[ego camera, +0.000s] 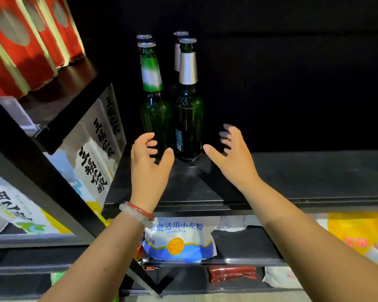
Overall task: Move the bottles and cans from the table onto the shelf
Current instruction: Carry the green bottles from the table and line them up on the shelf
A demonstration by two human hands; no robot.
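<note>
My forearms fill the bottom of the view, and my left hand (150,159) and right hand (227,150) are both over the dark shelf (303,175), released, fingers spread and loosely curved, grasping nothing. Between and just beyond them stand two green glass beer bottles, upright, long axes vertical: the white-and-green-necked bottle (154,105) ahead of my left fingers, the silver-foil-necked bottle (189,118) between my two thumbs, nearer the right thumb. I can't tell whether my left fingers touch the glass. Two more bottles (179,53) stand behind, mostly hidden. To me both front bottles look placed, so the next move is probably pulling both hands straight back without clipping them. The shelf holds only these bottles; a flour bag (179,243) lies on the level below.
</note>
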